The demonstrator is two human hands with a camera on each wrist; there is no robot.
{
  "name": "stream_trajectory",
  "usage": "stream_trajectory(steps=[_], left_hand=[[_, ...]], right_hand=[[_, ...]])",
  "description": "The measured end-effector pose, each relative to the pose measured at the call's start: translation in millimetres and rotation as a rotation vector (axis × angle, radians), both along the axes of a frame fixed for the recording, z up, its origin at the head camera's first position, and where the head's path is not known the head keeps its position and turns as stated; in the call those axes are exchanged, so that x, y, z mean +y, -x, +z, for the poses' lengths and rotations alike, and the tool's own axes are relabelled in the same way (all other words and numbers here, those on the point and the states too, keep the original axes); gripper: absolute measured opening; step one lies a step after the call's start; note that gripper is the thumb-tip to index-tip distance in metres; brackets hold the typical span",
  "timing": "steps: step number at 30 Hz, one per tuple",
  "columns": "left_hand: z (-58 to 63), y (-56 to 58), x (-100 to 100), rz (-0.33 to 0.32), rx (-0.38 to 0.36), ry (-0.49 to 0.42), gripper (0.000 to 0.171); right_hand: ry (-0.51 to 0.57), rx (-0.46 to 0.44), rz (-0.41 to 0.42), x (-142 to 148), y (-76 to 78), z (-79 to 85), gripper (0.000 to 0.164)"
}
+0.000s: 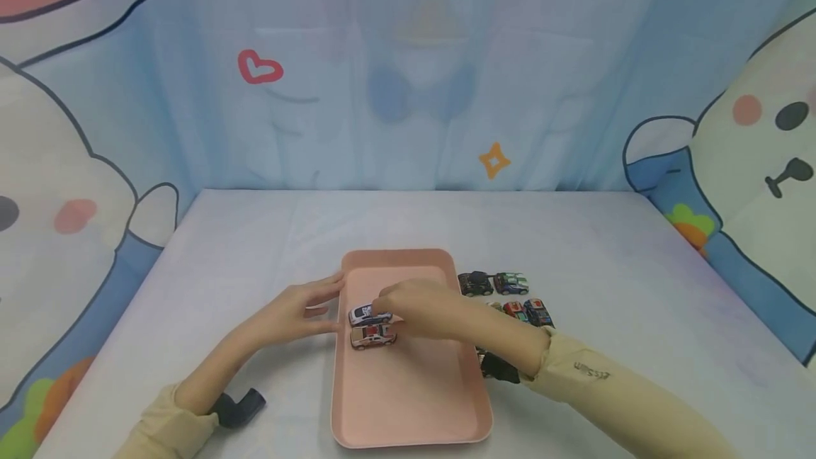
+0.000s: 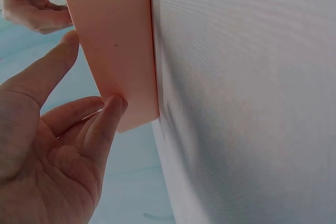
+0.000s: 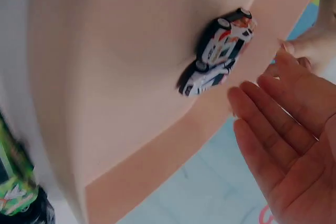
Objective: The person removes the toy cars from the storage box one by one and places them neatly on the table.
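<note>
A pink tray (image 1: 423, 409) lies on the white table, and two small toy cars stand side by side in it near its left wall. One is a white toy car with dark markings (image 1: 363, 315); the other is a white toy car with red and orange markings (image 1: 372, 336). My right hand (image 1: 426, 309) hovers over the tray beside them; in the right wrist view its fingers (image 3: 262, 124) are extended, with nothing held. My left hand (image 1: 299, 312) touches the tray's left side, thumb and fingertips against the outer wall (image 2: 115, 51) in the left wrist view.
Several more toy cars stand right of the tray, among them a black one (image 1: 476, 282), a green and white one (image 1: 512, 282) and a blue and red one (image 1: 538, 312). My right forearm partly hides some. A patterned blue curtain (image 1: 395, 147) hangs behind the table.
</note>
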State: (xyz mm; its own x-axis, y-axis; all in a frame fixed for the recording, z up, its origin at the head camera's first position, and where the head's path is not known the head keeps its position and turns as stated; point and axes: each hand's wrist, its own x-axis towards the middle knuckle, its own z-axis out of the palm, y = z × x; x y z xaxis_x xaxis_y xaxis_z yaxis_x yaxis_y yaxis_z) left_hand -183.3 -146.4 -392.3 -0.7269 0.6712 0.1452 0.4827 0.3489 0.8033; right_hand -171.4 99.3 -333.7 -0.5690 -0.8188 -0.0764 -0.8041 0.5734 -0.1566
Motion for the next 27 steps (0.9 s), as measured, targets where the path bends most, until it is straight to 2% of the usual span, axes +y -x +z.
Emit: stream_trajectory(steps=[4,14,18,27], left_hand=[[0.0,-0.1,0,-0.008,0.004,0.001,0.070],[0.9,-0.6,-1,-0.013,0.007,0.003,0.070],[1.2,-0.9,-1,-0.013,0.006,-0.004,0.070],[0.8,-0.6,-1,-0.016,-0.010,-0.008,0.071]], right_hand=[[-0.075,-0.059,-0.006,-9,1.4,-2.6,0.024],[-0.189,-0.028,-0.050,-23,-2.1,-3.4,0.018],[-0.200,0.008,-0.034,-28,-2.0,-7.7,0.010],[-0.230,0.119,-0.010,-37,-2.6,-18.7,0.014]])
